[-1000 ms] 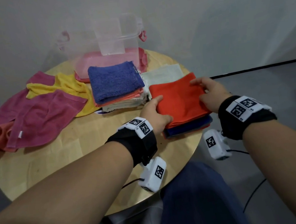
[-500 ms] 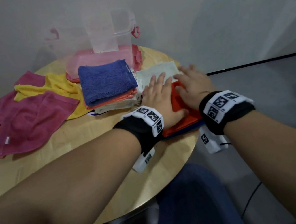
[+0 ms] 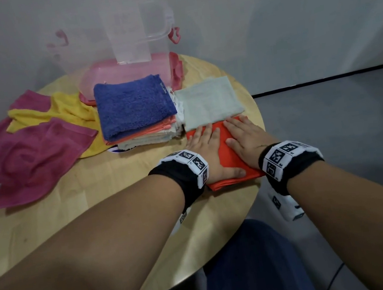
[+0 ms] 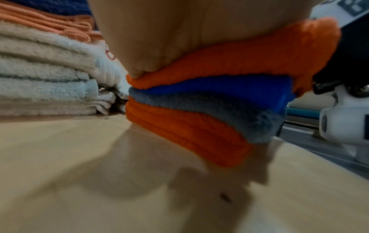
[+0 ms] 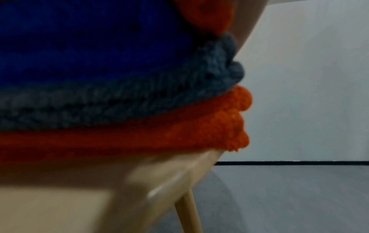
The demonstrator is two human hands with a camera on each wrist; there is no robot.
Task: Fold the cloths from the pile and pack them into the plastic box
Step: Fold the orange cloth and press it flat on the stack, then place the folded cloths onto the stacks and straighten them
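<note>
Now both hands press flat on a folded orange cloth (image 3: pixel 226 154).

Left hand (image 3: pixel 208 153) and right hand (image 3: pixel 247 140) lie with straight, slightly spread fingers (image 3: pixel 233 125) on the fuzzy square, topping a small stack of blue, grey and orange layers at the round wooden desk's (image 3: pixel 96 213) edge. Behind stand a plush folded terry stack (image 3: pixel 136 113), crumpled loose cloths (image 3: pixel 32 153) and the clear plastic box (image 3: pixel 134 36).

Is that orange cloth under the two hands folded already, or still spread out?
Folded. The orange cloth lies as a compact rectangle atop a small stack, pressed flat by the left hand and right hand.
</note>
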